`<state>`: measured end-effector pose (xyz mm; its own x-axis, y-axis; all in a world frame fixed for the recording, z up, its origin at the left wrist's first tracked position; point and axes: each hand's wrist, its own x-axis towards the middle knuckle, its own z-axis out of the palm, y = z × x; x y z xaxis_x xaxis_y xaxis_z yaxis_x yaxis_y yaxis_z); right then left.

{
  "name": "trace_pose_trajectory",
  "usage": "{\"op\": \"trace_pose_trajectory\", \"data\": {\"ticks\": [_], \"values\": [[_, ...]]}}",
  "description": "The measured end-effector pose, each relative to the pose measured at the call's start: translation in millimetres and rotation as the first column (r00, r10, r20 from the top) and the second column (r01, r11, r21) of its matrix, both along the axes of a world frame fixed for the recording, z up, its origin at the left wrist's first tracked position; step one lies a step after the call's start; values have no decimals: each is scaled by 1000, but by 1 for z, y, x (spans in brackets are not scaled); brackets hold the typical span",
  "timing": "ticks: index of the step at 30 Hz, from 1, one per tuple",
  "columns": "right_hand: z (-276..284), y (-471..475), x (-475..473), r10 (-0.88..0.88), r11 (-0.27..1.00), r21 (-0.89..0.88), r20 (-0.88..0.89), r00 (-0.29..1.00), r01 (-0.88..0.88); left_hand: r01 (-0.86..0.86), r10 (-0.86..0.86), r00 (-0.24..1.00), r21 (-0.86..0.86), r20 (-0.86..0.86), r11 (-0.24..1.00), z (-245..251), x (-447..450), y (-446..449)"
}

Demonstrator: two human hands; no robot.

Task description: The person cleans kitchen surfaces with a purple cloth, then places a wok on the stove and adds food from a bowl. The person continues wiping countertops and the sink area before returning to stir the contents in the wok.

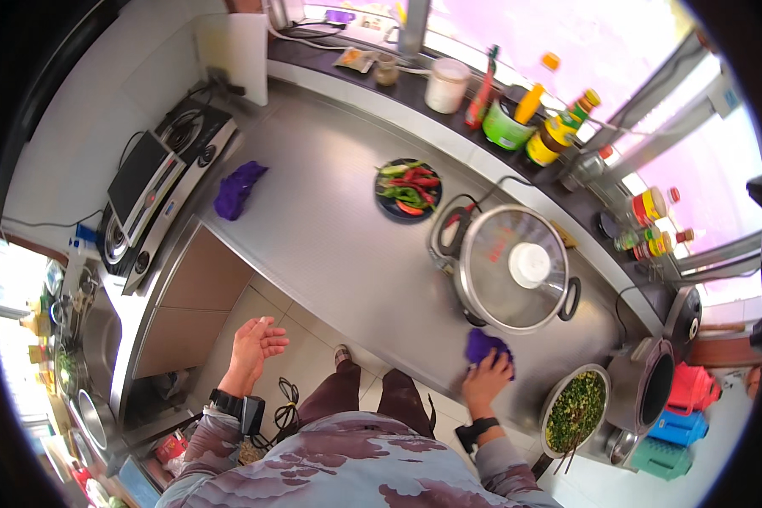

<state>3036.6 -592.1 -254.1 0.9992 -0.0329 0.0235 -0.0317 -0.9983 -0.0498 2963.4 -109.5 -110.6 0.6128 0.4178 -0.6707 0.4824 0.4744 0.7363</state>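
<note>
Under my right hand (487,379) lies a crumpled purple cloth (481,345), pressed on the steel counter (330,254) near its front edge, just below a lidded electric pot (498,273). My left hand (254,351) hangs in the air in front of the counter with its fingers apart, holding nothing. A second purple cloth (238,189) sits bunched at the counter's left end. Toward the back stands a dark plate (387,209) of red and green peppers (413,184). The pot's lid is glass with a white knob (530,265).
A gas stove (171,190) stands at the left. Bottles (562,127) and jars line the window ledge. To my right are a bowl (551,406) of chopped green filling with chopsticks (568,454), an open cooker pot (641,384) and stacked plastic baskets (679,425).
</note>
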Motion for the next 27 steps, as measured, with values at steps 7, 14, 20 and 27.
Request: {"op": "trace_pose_trajectory", "data": {"ticks": [7,14,20,27], "values": [[33,199,42,503,817,345,-35,864,-462,-118,117,992,15,36,993,4,-60,79],[72,241,100,353,851,451,-110,929,-270,-283,280,958,51,54,958,-1,-123,127],[25,295,101,640,755,211,-29,768,-621,-389,388,921,1,44,921,-12,-163,125],[15,356,95,920,362,271,51,388,-892,-497,497,868,-2,7,868,14,-179,101]]}}
